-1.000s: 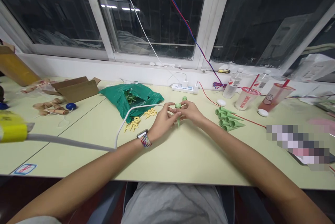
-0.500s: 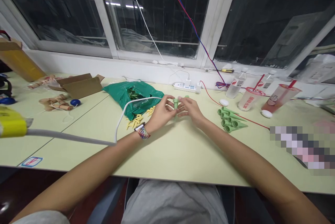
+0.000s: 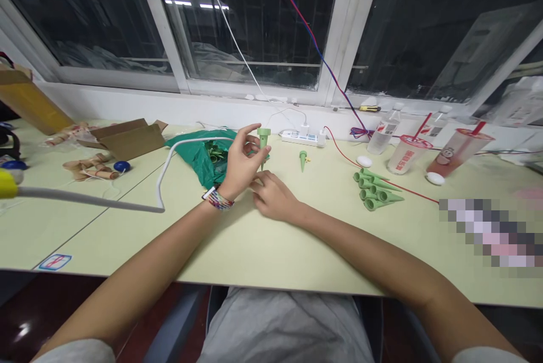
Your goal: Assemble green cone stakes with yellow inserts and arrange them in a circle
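Note:
My left hand (image 3: 241,166) pinches a green plastic watering spike (image 3: 263,139) upright between thumb and fingers, its wide cap on top and its point down. Just below and to the right, my right hand (image 3: 275,198) rests low over the table with its fingers curled together. Its fingertips are hidden behind the left hand, so what they hold cannot be made out. Beyond the hands lies another green spike (image 3: 302,160) with a small yellow piece at its side. To the right is a pile of several green spikes (image 3: 375,189).
A green plastic bag (image 3: 199,162) lies open behind my left hand. A white cable (image 3: 163,165) arches across my left wrist. At the back stand a power strip (image 3: 301,138), a bottle (image 3: 384,132) and drink cups (image 3: 408,155). A cardboard box (image 3: 127,138) and wooden toys (image 3: 91,167) are left.
My left hand has moved left and up with the spike. My right hand has left the spike and dropped down and left to the tabletop. The spike lying behind is now uncovered.

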`<state>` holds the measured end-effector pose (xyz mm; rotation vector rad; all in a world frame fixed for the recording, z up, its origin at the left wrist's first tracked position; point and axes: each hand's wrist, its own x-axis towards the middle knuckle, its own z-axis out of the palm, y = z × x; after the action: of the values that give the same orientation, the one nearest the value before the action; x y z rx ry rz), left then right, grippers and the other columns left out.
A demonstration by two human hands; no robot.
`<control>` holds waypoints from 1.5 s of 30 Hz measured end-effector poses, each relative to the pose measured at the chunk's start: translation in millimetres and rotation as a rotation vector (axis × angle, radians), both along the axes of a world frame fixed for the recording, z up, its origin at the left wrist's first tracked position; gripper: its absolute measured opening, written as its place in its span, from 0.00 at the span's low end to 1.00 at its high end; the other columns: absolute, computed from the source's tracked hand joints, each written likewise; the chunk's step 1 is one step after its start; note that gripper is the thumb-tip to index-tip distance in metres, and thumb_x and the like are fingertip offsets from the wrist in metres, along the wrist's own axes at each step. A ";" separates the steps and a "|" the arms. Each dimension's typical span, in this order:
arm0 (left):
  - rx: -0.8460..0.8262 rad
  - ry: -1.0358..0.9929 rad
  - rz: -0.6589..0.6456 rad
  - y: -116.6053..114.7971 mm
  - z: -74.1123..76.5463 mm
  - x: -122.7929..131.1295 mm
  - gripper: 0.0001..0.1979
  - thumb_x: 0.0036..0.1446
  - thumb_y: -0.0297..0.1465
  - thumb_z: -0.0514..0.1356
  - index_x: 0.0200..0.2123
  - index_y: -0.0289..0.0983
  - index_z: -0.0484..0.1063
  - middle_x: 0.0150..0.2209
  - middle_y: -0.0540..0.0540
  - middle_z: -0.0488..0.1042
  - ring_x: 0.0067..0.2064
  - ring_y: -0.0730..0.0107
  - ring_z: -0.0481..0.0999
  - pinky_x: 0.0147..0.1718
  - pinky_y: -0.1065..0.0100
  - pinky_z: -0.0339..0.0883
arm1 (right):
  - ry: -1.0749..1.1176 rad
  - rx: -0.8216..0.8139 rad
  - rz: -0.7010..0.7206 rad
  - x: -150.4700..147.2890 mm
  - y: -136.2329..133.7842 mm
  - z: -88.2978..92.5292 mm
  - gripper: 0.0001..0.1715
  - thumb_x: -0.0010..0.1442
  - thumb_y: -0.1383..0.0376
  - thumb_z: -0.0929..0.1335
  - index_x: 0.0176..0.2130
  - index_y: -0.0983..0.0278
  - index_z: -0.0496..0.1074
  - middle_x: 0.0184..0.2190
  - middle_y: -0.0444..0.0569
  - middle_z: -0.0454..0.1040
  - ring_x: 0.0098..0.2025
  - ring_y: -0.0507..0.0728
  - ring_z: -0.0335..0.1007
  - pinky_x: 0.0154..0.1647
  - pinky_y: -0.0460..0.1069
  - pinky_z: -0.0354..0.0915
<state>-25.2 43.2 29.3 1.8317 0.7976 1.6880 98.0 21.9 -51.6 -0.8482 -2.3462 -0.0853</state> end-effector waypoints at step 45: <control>-0.557 0.100 -0.553 -12.5 -27.5 14.9 0.29 0.55 0.38 0.72 0.58 0.39 0.71 0.46 0.39 0.82 0.44 0.55 0.86 0.44 0.57 0.80 | 0.725 -0.368 -0.191 101.7 -68.8 5.2 0.12 0.73 0.57 0.62 0.43 0.59 0.72 0.40 0.50 0.77 0.45 0.60 0.75 0.49 0.55 0.69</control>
<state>-10.4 30.7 1.8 1.5519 0.6352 0.9179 199.7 -46.9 -46.4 -1.0570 -1.6119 0.5070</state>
